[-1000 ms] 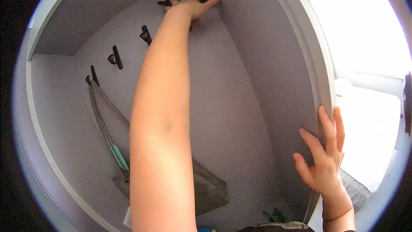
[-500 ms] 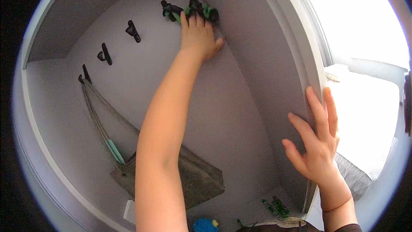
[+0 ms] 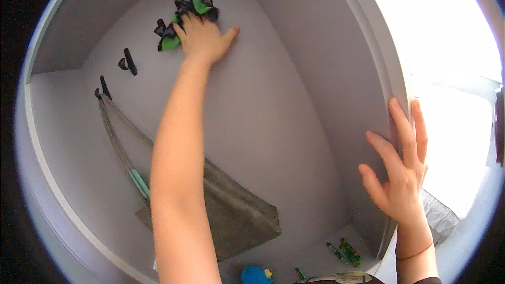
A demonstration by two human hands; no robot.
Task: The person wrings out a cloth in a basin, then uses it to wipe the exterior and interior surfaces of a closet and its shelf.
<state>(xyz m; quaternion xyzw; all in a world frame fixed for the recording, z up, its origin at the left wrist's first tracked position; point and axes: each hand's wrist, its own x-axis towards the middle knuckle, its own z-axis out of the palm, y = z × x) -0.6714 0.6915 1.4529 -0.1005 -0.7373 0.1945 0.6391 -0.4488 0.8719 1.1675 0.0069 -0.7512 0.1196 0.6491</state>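
High on the back wall of a grey cabinet, my left hand (image 3: 202, 39) presses a dark, fuzzy black-and-green piece (image 3: 195, 8) against the hooks. Its fingers lie over the piece with their tips hidden, while the thumb sticks out to the right. Part of the same black-and-green material shows around a hook (image 3: 163, 29) left of the fingers. My right hand (image 3: 402, 181) has its fingers spread, with the fingertips resting on the pale front edge (image 3: 397, 81) of the cabinet's right side.
Two more black hooks (image 3: 130, 62) run down to the left. A grey-brown bag (image 3: 239, 218) hangs by its straps from the lowest one, partly behind my left forearm. Below lie a blue round thing (image 3: 256, 275) and several shiny green slim items (image 3: 348, 252). A white-covered bed (image 3: 455, 142) stands outside, right.
My left hand has moved left along the wall, and the black-and-green piece has gone with it. My right hand stays on the cabinet edge.
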